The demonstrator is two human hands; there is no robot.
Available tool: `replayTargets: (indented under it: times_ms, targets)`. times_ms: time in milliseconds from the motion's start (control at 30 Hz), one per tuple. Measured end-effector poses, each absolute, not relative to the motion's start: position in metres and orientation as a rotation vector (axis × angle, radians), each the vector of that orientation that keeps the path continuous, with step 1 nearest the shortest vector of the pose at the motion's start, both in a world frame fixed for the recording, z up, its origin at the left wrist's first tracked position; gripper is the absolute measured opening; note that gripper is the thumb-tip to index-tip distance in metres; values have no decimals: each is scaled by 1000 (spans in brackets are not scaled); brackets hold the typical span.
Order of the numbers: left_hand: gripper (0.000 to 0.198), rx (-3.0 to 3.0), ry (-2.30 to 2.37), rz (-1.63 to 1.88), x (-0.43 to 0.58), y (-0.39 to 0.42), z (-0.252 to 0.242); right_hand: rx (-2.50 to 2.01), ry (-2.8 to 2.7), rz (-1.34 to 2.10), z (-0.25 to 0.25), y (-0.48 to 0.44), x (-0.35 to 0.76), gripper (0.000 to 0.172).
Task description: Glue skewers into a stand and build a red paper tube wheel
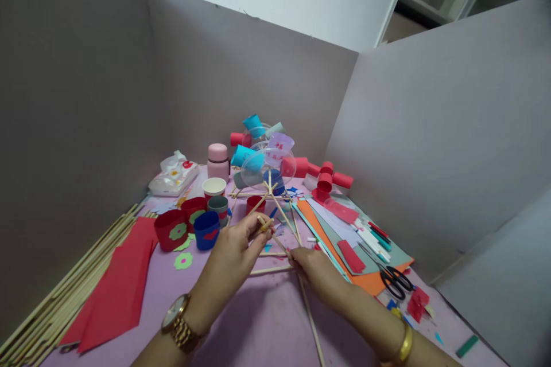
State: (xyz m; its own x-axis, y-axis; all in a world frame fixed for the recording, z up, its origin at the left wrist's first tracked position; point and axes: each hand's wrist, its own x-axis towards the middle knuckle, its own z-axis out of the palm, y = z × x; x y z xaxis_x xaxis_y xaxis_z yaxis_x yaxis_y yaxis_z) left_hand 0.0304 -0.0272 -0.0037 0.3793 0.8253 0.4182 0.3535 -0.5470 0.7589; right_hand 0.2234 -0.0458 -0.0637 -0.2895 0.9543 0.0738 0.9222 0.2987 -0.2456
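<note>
My left hand (pixel 235 246) pinches the crossed ends of thin bamboo sticks (pixel 266 225), where a yellowish binding seems to wrap the joint. My right hand (pixel 318 272) is closed around sticks slightly lower and to the right. From beneath it one long bamboo stick (pixel 310 321) runs toward the front edge, and another stick (pixel 271 270) lies leftward. Just behind both hands stands a stick frame bearing a clear plastic disc (pixel 269 180), with a light-blue paper tube (pixel 247 157) and a purple paper piece (pixel 279 146) on it. The fingertips of my right hand are partly hidden.
Paper cups, among them a blue cup (pixel 206 230), stand left of centre near a pink flask (pixel 218 161). Red paper (pixel 120 281) and a bundle of sticks (pixel 73 292) lie left. Black-handled scissors (pixel 396 282), markers (pixel 372 243) and coloured sheets lie right. Grey panels enclose the table.
</note>
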Motion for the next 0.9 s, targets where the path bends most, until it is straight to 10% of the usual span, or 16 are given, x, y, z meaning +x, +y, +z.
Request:
replayTargets:
  times_ms: [900]
  targets:
    - [6,2225,1185,1049,29,-38,-2,-1645,-2438,131,-73,-37,220,24]
